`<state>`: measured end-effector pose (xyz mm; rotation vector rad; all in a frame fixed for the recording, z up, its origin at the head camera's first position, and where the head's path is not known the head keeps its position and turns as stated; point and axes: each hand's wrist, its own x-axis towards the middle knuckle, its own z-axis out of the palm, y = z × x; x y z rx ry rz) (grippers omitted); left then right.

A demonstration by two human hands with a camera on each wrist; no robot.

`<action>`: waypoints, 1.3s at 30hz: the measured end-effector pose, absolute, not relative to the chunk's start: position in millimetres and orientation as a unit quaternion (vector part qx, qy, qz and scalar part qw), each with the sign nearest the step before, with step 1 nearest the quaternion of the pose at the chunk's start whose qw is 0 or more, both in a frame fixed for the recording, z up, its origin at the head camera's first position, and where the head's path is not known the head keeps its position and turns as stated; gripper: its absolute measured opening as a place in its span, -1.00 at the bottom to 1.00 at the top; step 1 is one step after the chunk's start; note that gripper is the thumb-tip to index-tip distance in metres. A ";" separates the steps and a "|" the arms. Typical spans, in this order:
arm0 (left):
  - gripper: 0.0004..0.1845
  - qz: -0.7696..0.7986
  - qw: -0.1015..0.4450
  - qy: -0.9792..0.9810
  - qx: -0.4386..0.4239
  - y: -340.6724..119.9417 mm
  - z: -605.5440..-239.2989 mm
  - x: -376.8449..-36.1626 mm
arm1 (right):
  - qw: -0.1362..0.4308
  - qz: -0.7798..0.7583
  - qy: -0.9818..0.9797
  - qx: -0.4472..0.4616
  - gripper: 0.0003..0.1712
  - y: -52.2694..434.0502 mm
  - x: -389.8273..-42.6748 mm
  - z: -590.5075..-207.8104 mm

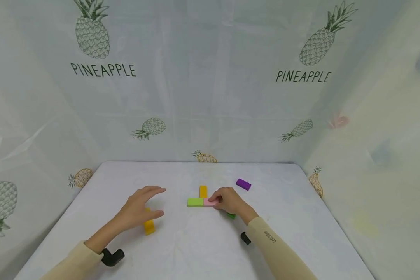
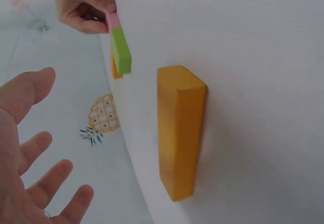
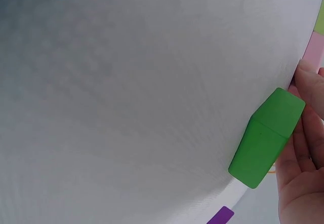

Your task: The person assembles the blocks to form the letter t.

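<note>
A: Blocks first, left to right: your left hand (image 1: 140,206) hovers with fingers spread and loose, holding nothing, just over the long orange-yellow block (image 1: 149,225) lying on the white surface (image 1: 196,249). Do not nudge it while the other hand works.

B: And the middle?

A: The lime green block (image 1: 195,202) lies flat, end to end with the pink block (image 1: 210,202), and a shorter orange block (image 1: 203,191) sits just behind their joint. Your right hand (image 1: 229,201) has fingers curled round the pink block, pinching it. Slide it flush to the lime one, square and flat, then ease your fingers off without dragging it.

B: Anything close by?

A: A dark green block (image 3: 266,137) lies beside your right palm; mind it. A purple block (image 1: 243,184) lies apart, further back to the right.
</note>
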<state>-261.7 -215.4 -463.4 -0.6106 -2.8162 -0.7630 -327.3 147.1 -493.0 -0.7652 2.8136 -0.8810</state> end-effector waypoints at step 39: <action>-0.21 -0.187 0.125 -0.938 -0.262 -264.5 -509.6 -223.7 | 0.036 -0.290 0.921 -0.256 -0.73 146.4 -326.4 -495.6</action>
